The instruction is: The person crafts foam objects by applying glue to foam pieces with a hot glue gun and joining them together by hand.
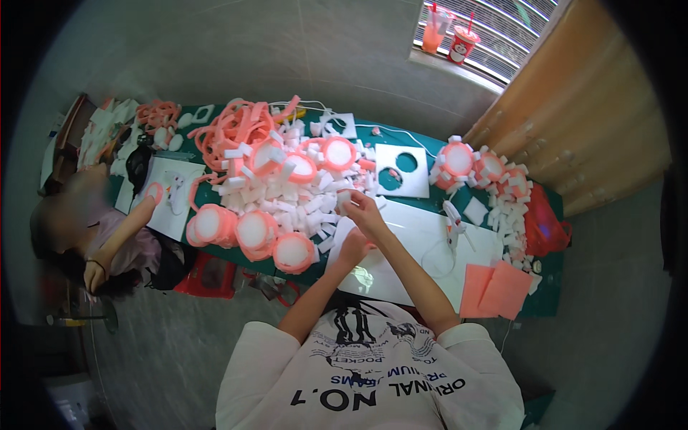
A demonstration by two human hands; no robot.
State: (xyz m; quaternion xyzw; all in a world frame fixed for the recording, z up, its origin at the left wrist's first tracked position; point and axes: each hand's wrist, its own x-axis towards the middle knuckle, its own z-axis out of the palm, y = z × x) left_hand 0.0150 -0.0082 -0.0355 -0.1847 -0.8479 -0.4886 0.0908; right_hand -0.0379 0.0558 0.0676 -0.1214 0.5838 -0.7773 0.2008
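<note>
My right hand (364, 215) reaches across to the edge of the heap of foam blocks, its fingers pinched on a small white foam block (344, 200). Just below it, my left hand (351, 249) is curled over a glossy white board (401, 247). A bit of pink shows at its fingers, too small and too covered to name. To the left spreads a loose heap of white foam blocks (287, 208). Several round pieces with white middles and pink foam rims (294, 252) lie at its near edge and on top.
A white glue gun (453, 223) stands on the board, beside pink foam sheets (494, 290). Behind lies a white sheet with round holes (421, 188). A red plastic bag (546, 222) sits at the right end. At left, another person's arm (129, 226) rests over the table.
</note>
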